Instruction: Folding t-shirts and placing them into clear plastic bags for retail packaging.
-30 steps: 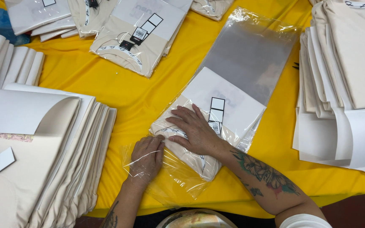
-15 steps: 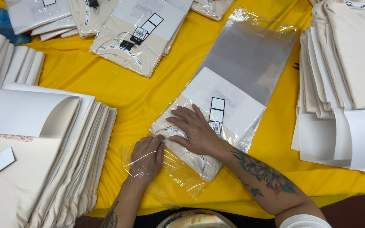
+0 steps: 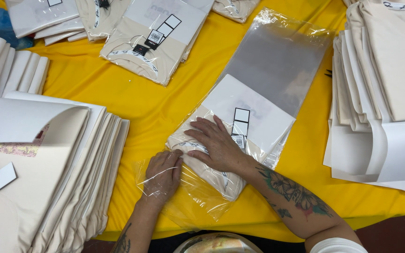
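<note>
Yellow cloth covers the tabletop, which is crowded with folded cream garments and clear bags.

The right hand lies flat, fingers spread and released, palm down on a folded cream garment that sits partly inside a clear plastic bag. Its fingertips point toward the left edge of the tabletop, and the tattooed forearm runs back toward the near right corner. It grasps nothing; it only presses on the fabric next to a white card with small tags that lies on top of the garment.

The left hand rests just beside the right one, on its near-left side, loosely curled with the fingers bent. It lies under or within the loose open end of the plastic bag, the film wrinkling over the knuckles, and its fingertips touch the garment's near-left corner. Whether it pinches the film or merely rests against it cannot be told.

The garment lies slantwise near the middle of the near edge, under the right palm and touching the left fingertips. The bag's far end, flat and unfilled, stretches toward the far right corner.

A tall stack of folded cream garments fills the near left corner, with another stack along the right edge. Bagged garments lie along the far edge.
</note>
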